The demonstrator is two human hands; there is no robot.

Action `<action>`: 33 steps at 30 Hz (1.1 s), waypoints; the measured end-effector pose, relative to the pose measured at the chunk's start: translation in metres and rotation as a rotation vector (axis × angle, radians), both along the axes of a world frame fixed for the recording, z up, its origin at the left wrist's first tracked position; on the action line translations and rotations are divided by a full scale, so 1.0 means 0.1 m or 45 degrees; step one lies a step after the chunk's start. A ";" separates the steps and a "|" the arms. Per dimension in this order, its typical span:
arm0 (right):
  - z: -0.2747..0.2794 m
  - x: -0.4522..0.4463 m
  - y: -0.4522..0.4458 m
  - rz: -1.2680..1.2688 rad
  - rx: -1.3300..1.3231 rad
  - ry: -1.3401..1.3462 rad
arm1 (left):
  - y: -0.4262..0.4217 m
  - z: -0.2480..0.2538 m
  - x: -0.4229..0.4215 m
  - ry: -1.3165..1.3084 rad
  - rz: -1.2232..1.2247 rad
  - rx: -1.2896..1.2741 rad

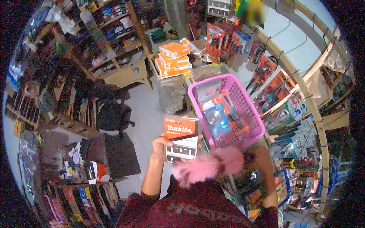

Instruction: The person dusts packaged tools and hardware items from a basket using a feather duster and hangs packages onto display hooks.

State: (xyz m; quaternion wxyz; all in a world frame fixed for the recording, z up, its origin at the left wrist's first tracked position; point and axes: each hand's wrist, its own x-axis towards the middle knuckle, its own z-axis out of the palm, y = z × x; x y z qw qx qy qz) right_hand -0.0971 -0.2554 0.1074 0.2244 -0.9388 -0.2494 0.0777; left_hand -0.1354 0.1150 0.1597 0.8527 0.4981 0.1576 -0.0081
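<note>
My left hand point(162, 146) is closed on the left edge of a flat Makita pack point(181, 131), orange on top and white and black below, held upright with its print facing me. A fluffy pink duster point(207, 165) lies across the pack's lower right corner, smeared by motion. At the duster's right end is my right hand point(255, 156), blurred and closed around it. Just beyond both hands stands a pink plastic basket point(193, 102) with packaged goods inside, among them a blue blister pack point(216, 119).
Orange boxes point(174, 60) are stacked behind the basket. Packaged tools point(262, 74) hang from a curved wooden rack point(300, 81) on the right. A black office chair point(114, 114) stands on the tiled floor to the left, near crowded shelves point(114, 28).
</note>
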 end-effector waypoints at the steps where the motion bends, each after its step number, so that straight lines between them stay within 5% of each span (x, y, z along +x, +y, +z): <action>1: 0.24 0.02 0.10 -0.125 0.042 0.105 | 0.01 -0.02 -0.05 0.035 -0.030 -0.001; 5: 0.13 0.00 0.06 -0.397 0.407 0.063 | 0.17 -0.49 -0.15 -0.141 -0.291 -0.266; 8: 0.13 0.06 -0.05 0.193 -0.038 -0.074 | 0.00 -0.34 -0.24 -0.207 -0.302 -0.515; 14: 0.35 0.22 0.07 -0.142 0.000 -0.084 | 0.14 -0.43 -0.37 -0.223 -0.256 -0.310; 15: 0.29 0.26 0.06 -0.261 0.166 0.221 | 0.18 -0.41 -0.36 -0.225 -0.270 -0.289; 17: -0.03 0.38 -0.08 -0.004 0.072 0.166 | 0.23 -0.34 -0.34 -0.224 -0.264 -0.272; 20: 0.41 0.38 0.22 0.086 0.055 -0.039 | 0.31 -0.24 -0.34 -0.214 -0.217 -0.238; 22: 0.49 0.38 0.33 -0.120 -0.138 -0.208 | 0.37 -0.18 -0.36 -0.182 -0.168 -0.176; 23: -0.06 0.68 0.15 0.022 0.184 -0.138 | 0.40 -0.15 -0.35 -0.164 -0.147 -0.155; 25: 0.41 0.48 0.59 -0.543 0.591 0.377 | 0.48 -0.18 -0.32 -0.212 -0.149 -0.206; 27: 0.56 0.48 0.80 -0.621 0.746 0.594 | 0.58 -0.20 -0.29 -0.253 -0.145 -0.245; 30: 0.15 0.67 0.81 -0.090 0.531 0.297 | 0.76 -0.17 -0.27 -0.257 -0.068 -0.217; 32: -0.15 0.84 0.79 0.085 0.265 -0.188 | 0.86 -0.15 -0.26 -0.261 -0.032 -0.196; 33: 0.05 0.85 0.89 0.014 0.282 -0.105 | 0.92 -0.13 -0.25 -0.264 -0.015 -0.188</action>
